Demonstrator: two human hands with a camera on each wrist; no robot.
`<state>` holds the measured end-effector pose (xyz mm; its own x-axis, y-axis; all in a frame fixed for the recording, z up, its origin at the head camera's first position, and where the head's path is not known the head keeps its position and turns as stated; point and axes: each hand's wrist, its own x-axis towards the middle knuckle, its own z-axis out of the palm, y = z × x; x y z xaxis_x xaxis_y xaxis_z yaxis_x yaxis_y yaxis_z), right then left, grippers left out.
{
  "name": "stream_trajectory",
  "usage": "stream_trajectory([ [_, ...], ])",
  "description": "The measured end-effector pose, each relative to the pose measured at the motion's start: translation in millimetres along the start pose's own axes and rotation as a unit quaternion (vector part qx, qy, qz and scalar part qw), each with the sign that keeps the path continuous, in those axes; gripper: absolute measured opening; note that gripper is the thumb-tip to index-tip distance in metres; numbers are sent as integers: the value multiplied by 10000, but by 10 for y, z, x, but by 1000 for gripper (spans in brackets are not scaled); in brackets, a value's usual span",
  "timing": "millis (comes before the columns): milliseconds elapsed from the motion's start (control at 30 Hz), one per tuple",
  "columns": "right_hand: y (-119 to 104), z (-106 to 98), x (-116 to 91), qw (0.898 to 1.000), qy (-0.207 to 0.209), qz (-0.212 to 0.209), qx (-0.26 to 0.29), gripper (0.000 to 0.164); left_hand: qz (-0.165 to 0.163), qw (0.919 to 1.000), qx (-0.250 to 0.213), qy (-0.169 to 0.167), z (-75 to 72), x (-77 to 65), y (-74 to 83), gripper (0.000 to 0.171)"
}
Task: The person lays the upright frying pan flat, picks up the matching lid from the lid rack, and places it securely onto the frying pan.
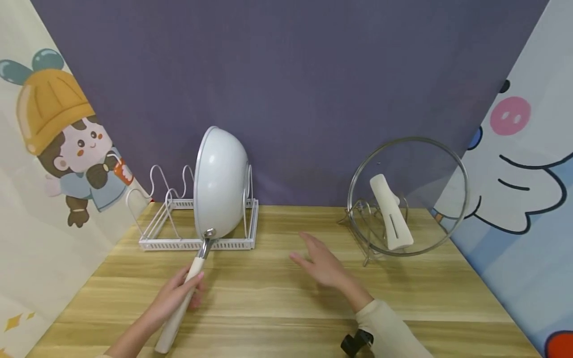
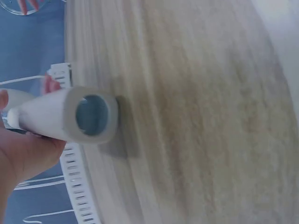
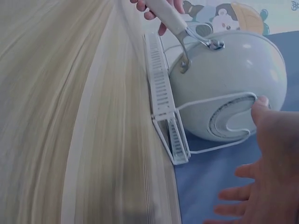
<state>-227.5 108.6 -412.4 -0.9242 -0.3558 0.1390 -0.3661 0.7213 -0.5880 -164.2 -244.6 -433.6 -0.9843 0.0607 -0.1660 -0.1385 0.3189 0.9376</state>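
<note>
The left hand [image 1: 176, 293] curls its fingers round the handle [image 1: 181, 306] of the wok [image 1: 219, 181], which stands on edge in the rack [image 1: 199, 242] beyond them. The right hand [image 1: 320, 263] hovers open beside it. A hard pull could tip the wok or drag the rack along the counter [image 1: 286, 303].

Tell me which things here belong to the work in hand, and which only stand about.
In the work:
- white wok, handle gripped by the left hand
- white wire rack holding it
- right hand, open over the table

Standing about:
- glass lid
- its wire stand
</note>
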Motion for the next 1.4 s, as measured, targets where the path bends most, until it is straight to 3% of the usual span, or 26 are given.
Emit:
stream_trajectory([
  [167, -76, 51, 54, 9997, -185, -112, 60, 73, -383, 9986, -356, 20, 38, 51, -82, 49],
  [367, -115, 84, 87, 9994, -309, -109, 104, 73, -418, 9987, -150, 266, 81, 48, -123, 48],
  [600, -132, 143, 155, 9989, -391, -248, 113, 74, -390, 9984, -73, 415, 111, 30, -49, 48],
  [1067, -285, 319, 257, 9954, -815, -386, 315, 70, -447, 9935, -626, 841, 524, 50, 59, 41],
  [1400, -304, 431, 268, 9939, -932, -478, 339, 75, -417, 9921, -848, 823, 746, 102, 130, 41],
])
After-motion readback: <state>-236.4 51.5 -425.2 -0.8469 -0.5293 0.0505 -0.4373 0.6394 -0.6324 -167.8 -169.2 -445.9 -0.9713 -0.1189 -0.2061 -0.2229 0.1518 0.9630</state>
